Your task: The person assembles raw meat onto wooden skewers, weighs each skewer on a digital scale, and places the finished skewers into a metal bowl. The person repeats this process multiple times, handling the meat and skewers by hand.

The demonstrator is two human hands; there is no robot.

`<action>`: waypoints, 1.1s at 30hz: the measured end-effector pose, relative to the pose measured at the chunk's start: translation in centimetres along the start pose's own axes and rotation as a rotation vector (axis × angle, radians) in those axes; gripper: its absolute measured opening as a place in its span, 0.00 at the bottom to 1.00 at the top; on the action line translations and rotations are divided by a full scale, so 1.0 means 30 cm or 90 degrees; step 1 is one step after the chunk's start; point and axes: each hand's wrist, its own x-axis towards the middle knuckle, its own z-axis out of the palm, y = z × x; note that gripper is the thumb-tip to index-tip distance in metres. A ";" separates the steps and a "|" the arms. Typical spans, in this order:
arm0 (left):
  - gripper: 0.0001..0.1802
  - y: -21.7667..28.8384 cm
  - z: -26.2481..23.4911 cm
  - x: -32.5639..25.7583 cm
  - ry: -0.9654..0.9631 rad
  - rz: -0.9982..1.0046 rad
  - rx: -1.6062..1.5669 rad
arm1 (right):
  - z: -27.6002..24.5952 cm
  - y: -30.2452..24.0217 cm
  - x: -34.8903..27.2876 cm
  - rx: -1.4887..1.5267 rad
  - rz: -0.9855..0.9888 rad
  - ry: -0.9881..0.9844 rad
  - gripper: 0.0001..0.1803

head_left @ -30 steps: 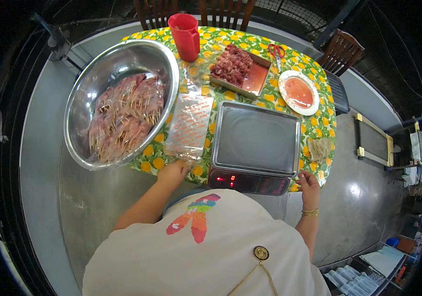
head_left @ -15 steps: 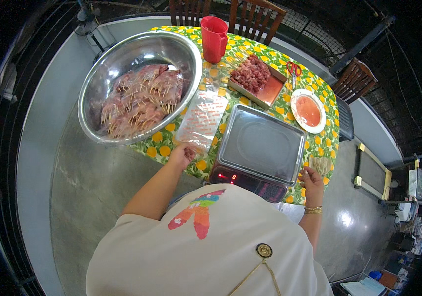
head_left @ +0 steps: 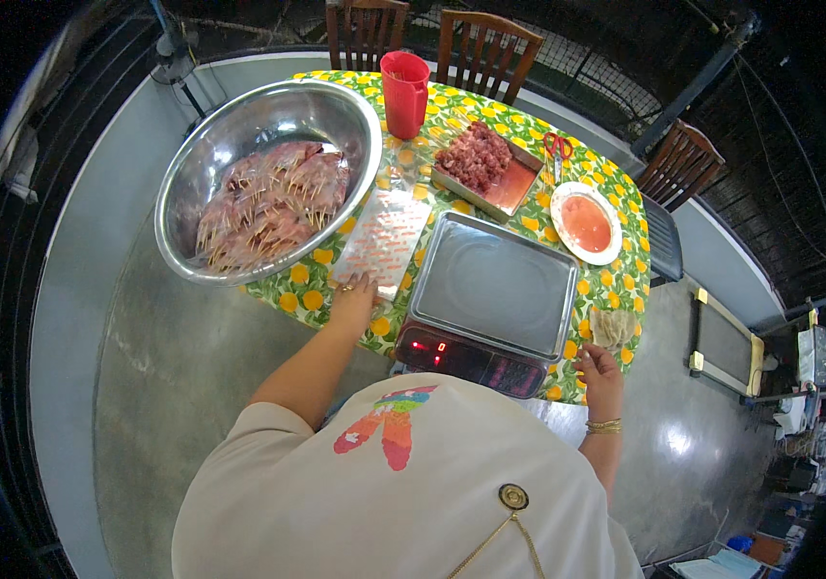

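Observation:
My left hand (head_left: 354, 299) lies with its fingers stretched out on the near end of a stack of clear plastic bags (head_left: 386, 234) with reddish print. Right of the bags is a digital scale (head_left: 471, 359) with a grey metal tray (head_left: 495, 280) on top, bare, its display lit red. My right hand (head_left: 600, 372), wearing bracelets at the wrist, rests past the scale's right corner. Its fingers are loosely bent, and I see nothing in them. Just beyond them sits a crumpled beige cloth (head_left: 613, 326).
A big steel basin (head_left: 174, 207) holds bagged skewered meat (head_left: 273, 203). Farther back are a red pitcher (head_left: 404, 95), a rectangular pan (head_left: 514, 198) of raw meat on skewers, red scissors (head_left: 558, 150) and a white plate (head_left: 610, 253) with reddish liquid. Wooden chairs (head_left: 490, 48) flank the table.
My left hand has gone from the bags' near corner, fingers curled, to lying flatter on the stack. My right hand has shifted slightly down. The whole view has moved a little.

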 end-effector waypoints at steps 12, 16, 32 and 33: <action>0.25 -0.048 -0.022 -0.082 -0.025 0.062 -0.025 | 0.087 -0.140 0.028 0.043 -0.091 -0.064 0.13; 0.27 -0.020 0.029 -0.022 0.010 0.041 0.019 | 0.125 -0.143 0.044 0.061 -0.119 -0.124 0.13; 0.13 -0.022 0.018 0.129 0.075 -0.034 -0.234 | 0.107 -0.132 0.001 0.069 -0.088 -0.146 0.13; 0.14 -0.021 0.037 0.162 0.124 -0.035 -0.276 | 0.103 -0.134 0.002 0.041 -0.086 -0.136 0.13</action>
